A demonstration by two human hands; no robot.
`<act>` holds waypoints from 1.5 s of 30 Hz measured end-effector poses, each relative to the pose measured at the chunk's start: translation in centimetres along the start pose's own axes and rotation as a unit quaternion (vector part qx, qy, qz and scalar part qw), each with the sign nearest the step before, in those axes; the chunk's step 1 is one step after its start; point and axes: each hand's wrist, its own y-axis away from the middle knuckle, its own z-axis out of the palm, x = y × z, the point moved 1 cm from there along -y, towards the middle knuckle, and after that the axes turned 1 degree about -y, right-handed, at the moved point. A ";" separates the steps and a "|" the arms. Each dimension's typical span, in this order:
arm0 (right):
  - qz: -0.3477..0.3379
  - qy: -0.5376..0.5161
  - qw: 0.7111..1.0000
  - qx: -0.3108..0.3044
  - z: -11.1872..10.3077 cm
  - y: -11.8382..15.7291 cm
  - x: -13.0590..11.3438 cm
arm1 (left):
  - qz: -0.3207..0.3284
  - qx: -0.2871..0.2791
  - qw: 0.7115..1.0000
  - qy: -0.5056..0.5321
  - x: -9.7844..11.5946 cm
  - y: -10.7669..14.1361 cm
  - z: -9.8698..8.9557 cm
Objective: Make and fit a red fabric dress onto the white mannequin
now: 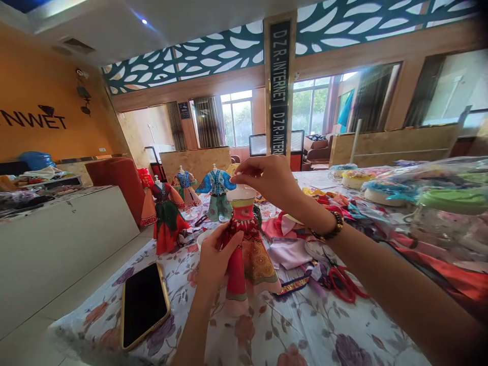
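A small doll-sized dress (pixel 259 254) stands in front of me on a mini dress form, with a red bodice and a red, brown and gold skirt. My left hand (pixel 217 254) is closed around its waist, thumb in front. Above the pale top of the form, my right hand (pixel 272 178) is raised with thumb and forefinger pinched together; anything between them is too small to make out. Behind the dress stand a blue doll outfit (pixel 217 185), a red and green doll dress (pixel 168 213) and a pink-skirted one (pixel 185 188).
A phone (pixel 145 305) lies at the left on the flowered tablecloth (pixel 244 345). Red-handled scissors (pixel 345 284) and a patterned ribbon (pixel 293 285) lie right of the dress. Fabric scraps (pixel 287 251), a green-lidded jar (pixel 450 213) and trimmed baskets (pixel 385 193) fill the right side.
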 end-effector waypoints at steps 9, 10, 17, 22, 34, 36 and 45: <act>0.001 0.016 1.000 -0.018 0.5 1.5 -0.4 | -0.017 -0.019 1.000 -0.002 -0.1 1.5 -0.6; 0.001 0.017 1.000 -0.016 0.5 1.6 -0.4 | -0.015 -0.018 1.000 -0.008 -0.1 1.6 -0.5; 0.007 0.043 0.997 -0.062 0.8 2.0 -0.2 | 0.008 -0.013 0.999 -0.043 -0.2 1.6 0.1; 0.010 0.062 0.994 -0.084 -0.7 2.5 0.0 | 0.005 0.005 0.998 -0.061 -0.4 1.2 0.4; 0.213 0.256 0.856 -0.395 -10.1 15.2 7.7 | 0.010 -0.006 1.000 -0.024 -1.2 0.8 0.3; 0.234 0.267 0.836 -0.419 -10.1 18.3 8.4 | 0.014 -0.005 1.000 -0.020 -1.1 0.8 0.4; 0.299 0.341 0.798 -0.397 -9.1 26.1 10.6 | 0.048 0.024 0.998 -0.039 -1.5 1.3 1.1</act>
